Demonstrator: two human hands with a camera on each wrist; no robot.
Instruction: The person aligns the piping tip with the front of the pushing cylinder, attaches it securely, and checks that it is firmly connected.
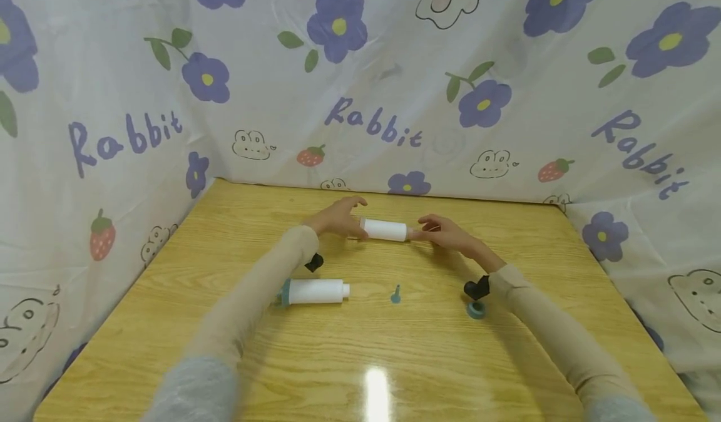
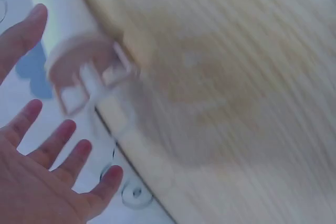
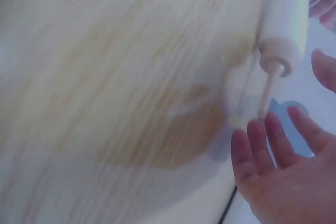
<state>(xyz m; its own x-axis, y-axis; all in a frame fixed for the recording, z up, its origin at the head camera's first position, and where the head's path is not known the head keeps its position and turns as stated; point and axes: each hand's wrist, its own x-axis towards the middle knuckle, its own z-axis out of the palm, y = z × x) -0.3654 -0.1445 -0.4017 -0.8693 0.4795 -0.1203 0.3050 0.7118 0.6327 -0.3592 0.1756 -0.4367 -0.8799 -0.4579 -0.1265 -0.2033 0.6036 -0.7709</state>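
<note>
In the head view the pink-ended tube (image 1: 385, 229) is at twelve o'clock on the surface (image 1: 338, 359), between the hands. The left hand (image 1: 340, 217), at its nine o'clock end, has its fingers spread wide, gripping nothing; the right hand (image 1: 450, 233), at three o'clock, has loosely spread fingers, also gripping nothing, tips by the thin rod (image 3: 269, 93); whether they touch it, I cannot tell. From this tube, a blue-ended tube (image 1: 315, 291) lies at eight o'clock, a nozzle (image 1: 396, 296) at six, a ring (image 1: 476, 315) at four.
</note>
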